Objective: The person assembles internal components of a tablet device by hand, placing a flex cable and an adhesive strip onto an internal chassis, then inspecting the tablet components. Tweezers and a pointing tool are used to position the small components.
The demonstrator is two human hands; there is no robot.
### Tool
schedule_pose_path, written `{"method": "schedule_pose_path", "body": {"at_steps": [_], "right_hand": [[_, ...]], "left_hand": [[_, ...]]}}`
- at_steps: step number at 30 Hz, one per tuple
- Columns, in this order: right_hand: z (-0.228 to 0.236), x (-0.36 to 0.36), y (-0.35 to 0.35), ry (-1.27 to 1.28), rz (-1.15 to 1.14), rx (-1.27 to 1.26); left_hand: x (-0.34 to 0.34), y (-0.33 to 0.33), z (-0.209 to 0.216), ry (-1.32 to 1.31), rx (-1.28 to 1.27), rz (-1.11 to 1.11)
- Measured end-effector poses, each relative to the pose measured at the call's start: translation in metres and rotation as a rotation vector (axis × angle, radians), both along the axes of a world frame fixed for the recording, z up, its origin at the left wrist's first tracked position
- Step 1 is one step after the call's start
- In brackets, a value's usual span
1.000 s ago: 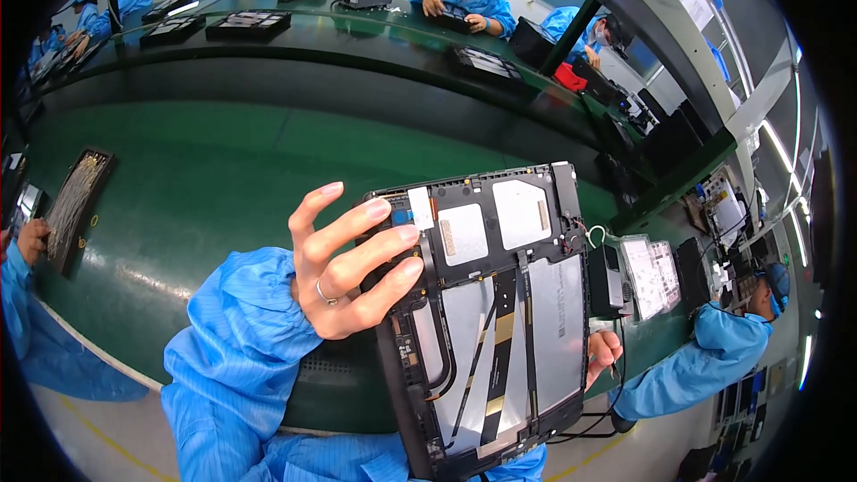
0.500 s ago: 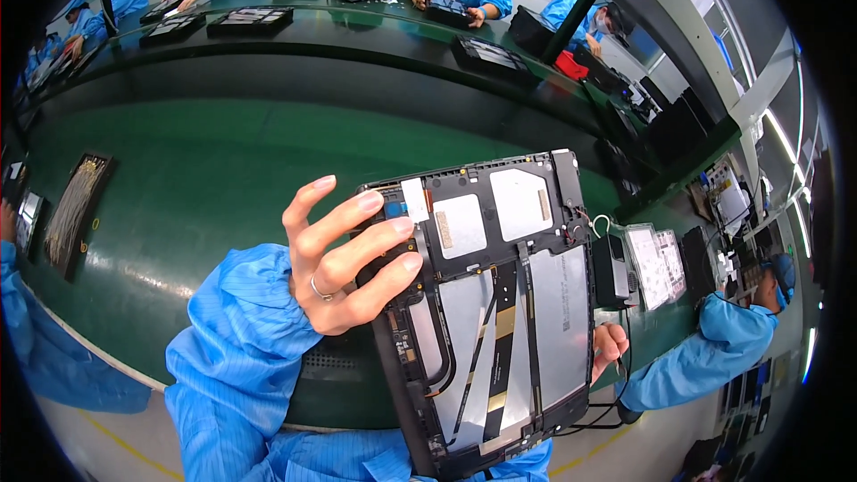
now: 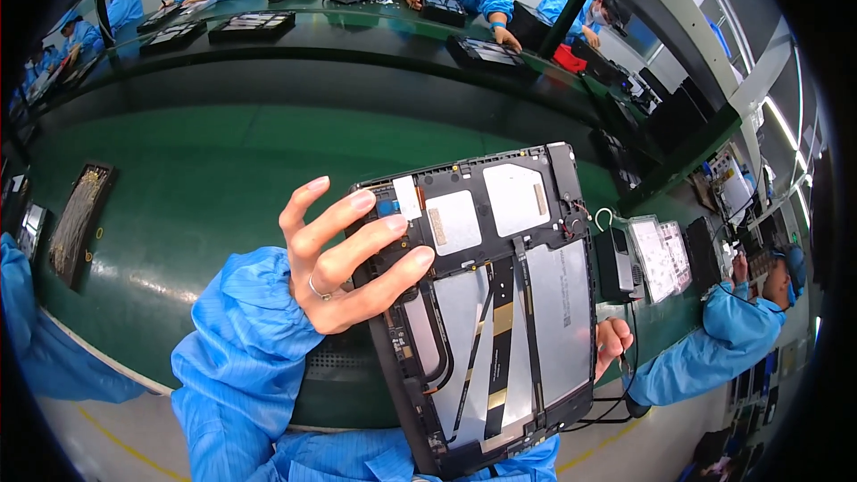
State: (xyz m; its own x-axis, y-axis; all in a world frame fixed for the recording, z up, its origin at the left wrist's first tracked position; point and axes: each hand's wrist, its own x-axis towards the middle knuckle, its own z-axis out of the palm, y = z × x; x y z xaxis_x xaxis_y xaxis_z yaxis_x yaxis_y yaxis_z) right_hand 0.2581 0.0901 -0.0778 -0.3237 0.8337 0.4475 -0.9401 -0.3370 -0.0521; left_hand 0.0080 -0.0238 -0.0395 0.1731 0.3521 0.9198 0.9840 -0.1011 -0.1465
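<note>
An opened tablet (image 3: pixel 558 303) is tilted up before me. Silver battery plates, black ribbon cables and a dark frame show inside it. My left hand (image 3: pixel 344 259) grips its left upper edge, three fingers over the inner parts and one finger raised off it. The left thumb is hidden. By the tablet's right edge, my right hand (image 3: pixel 612 339) shows only in part, its fingers curled closed. Something thin and metallic pokes out from them, too small to name. The tablet hides most of my right arm.
A dark tray of thin pale strips (image 3: pixel 80 223) lies on the green bench (image 3: pixel 205 170) at left. To the right stand a black box (image 3: pixel 616 263), clear plastic trays (image 3: pixel 659 254) and cables. A co-worker's sleeve (image 3: pixel 687 361) is close by. Across the bench, people handle other devices.
The tablet has shifted slightly, its top edge a little up and left. My left fingertips have slid a bit on it. A co-worker across has reached toward a device on the shelf.
</note>
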Motion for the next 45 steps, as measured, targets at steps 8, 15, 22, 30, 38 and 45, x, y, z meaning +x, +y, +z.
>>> {"method": "schedule_pose_path", "body": {"at_steps": [8,15,22,30,38,45], "right_hand": [[0.003,-0.004,0.003,-0.084,0.003,0.144],[0.011,-0.001,-0.003,-0.084,-0.074,0.084],[0.010,-0.008,-0.003,-0.060,-0.013,0.097],[0.010,-0.008,-0.002,-0.070,-0.013,0.089],[0.012,-0.011,-0.006,-0.076,-0.048,0.022],[0.011,-0.009,-0.007,-0.110,-0.057,-0.010]], "left_hand": [[0.000,-0.004,0.004,0.007,-0.033,0.031],[0.005,-0.001,0.005,-0.028,-0.008,0.006],[0.003,-0.001,0.001,-0.020,0.012,0.025],[0.005,-0.002,0.005,-0.015,0.006,0.030],[0.006,0.001,0.004,-0.050,0.049,0.032],[0.006,0.006,-0.003,-0.040,0.036,0.040]]}}
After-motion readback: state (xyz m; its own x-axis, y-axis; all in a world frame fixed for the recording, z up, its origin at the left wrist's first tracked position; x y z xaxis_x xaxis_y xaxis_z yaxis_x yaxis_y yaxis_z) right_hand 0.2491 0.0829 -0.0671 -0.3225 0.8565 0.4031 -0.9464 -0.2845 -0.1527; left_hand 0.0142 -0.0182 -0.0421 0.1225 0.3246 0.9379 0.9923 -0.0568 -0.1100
